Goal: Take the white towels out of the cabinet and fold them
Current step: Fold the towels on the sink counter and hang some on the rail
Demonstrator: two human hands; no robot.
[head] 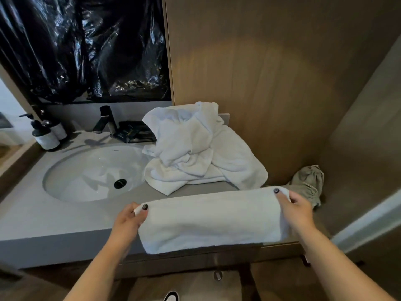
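A white towel (212, 220), folded into a long band, hangs stretched between my two hands over the front edge of the grey counter (32, 222). My left hand (130, 220) pinches its left top corner and my right hand (297, 209) pinches its right top corner. Behind it a crumpled heap of white towels (199, 146) lies on the counter against the wooden wall, right of the sink. The cabinet front below the counter (195, 263) is only partly in view.
A white oval sink basin (91, 172) with a black drain sits left, a dark faucet (106, 120) behind it. Two pump bottles (47, 133) stand at the far left. A black packet (130, 132) lies by the faucet. A grey drawstring bag (308, 183) rests at right.
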